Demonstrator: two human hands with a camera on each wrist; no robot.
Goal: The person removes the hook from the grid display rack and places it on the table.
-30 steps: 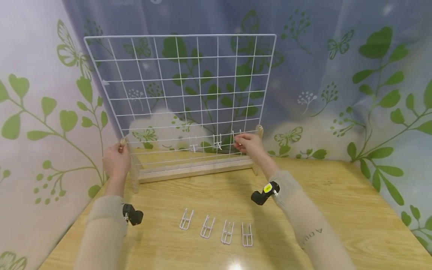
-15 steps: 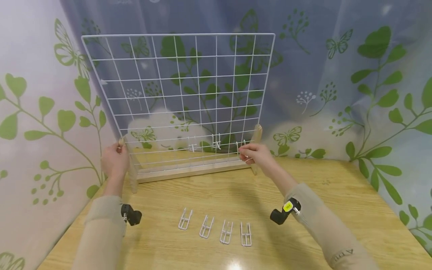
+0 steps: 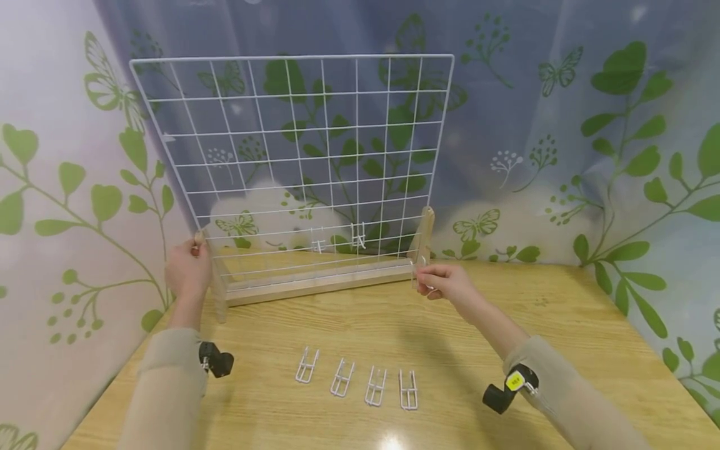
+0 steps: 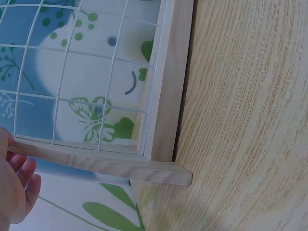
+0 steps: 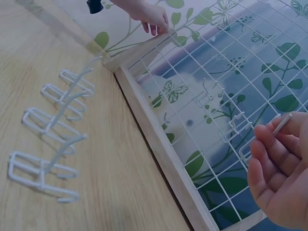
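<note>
Left hand: the person's left hand point(image 3: 188, 269) held the top of the pale wooden left post point(image 3: 219, 287), thumb and fingers closed around its tip, with no gap to be seen.
Right hand: the right hand point(image 3: 450, 284) pinched a white bent-wire hook point(image 5: 283, 124) between thumb and fingertips, the remaining fingers loosely curled.
Held hook: it was at the lower right of the grid, just in front of the pale wooden right post point(image 3: 424, 231) in the head view; whether it touched grid or post could not be told.
Grid: a white rectangular wire grid panel point(image 3: 295, 129) stood between the two posts, above a pale wooden base bar point(image 3: 320, 284) on the far part of the bench.
Hung hooks: two white wire hooks were on the lower rows, the left hung hook point(image 3: 318, 245) near the middle and the right hung hook point(image 3: 359, 240) beside it, apart.
Row on bench: four white wire hooks point(image 3: 342, 377) lay apart, side by side, on the near part of the light wood-grain bench point(image 3: 270, 400).
Sleeves: both were beige, each with a black camera point(image 3: 215, 359) at the wrist.
Backdrop: blue-and-white cloth point(image 3: 540, 125) with green leaves and butterflies hung behind.
</note>
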